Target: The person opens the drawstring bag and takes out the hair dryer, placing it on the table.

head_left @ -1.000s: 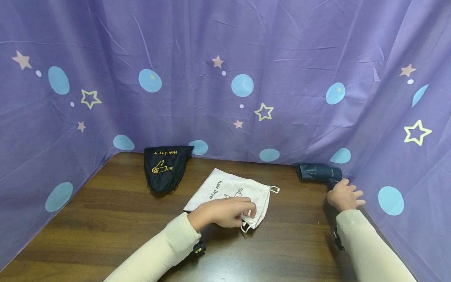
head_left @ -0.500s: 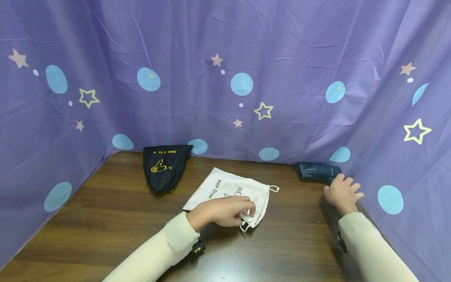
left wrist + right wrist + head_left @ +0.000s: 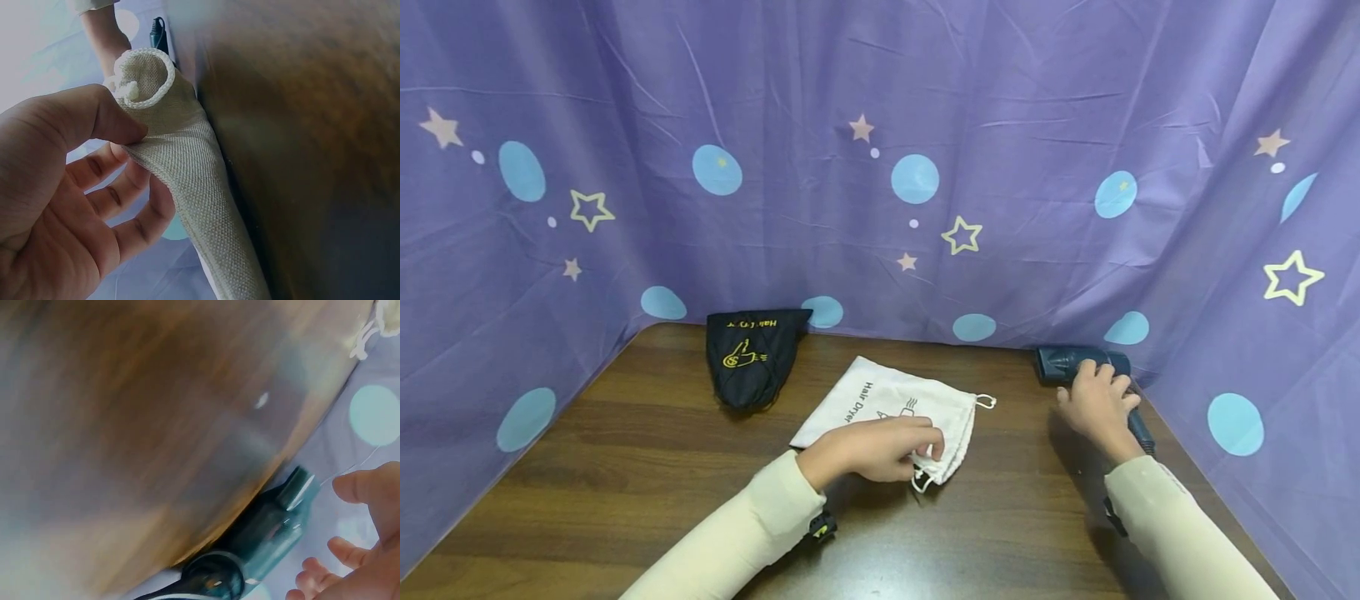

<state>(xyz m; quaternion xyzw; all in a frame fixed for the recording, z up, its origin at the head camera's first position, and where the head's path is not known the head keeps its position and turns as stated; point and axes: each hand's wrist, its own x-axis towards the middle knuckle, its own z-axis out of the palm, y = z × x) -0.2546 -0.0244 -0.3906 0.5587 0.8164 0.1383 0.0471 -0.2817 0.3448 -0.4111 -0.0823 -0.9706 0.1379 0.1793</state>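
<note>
My left hand pinches the drawstring end of a white cloth bag printed "Hair Dryer". In the left wrist view, thumb and fingers grip the edge of the bag beside its looped white cord. My right hand hovers at a dark blue-green hair dryer, fingers spread and partly covering it in the head view. From the right wrist, the hair dryer lies on the table and the hand appears apart from it, fingers loosely bent around nothing.
A black drawstring bag with yellow "Hair Dryer" print lies at the back left of the brown wooden table. Purple curtains with stars and blue spots enclose the back and both sides.
My right hand has come away from the dryer's handle and shifted left towards its barrel, uncovering the handle and cord end. My left hand and the white bag look unchanged.
</note>
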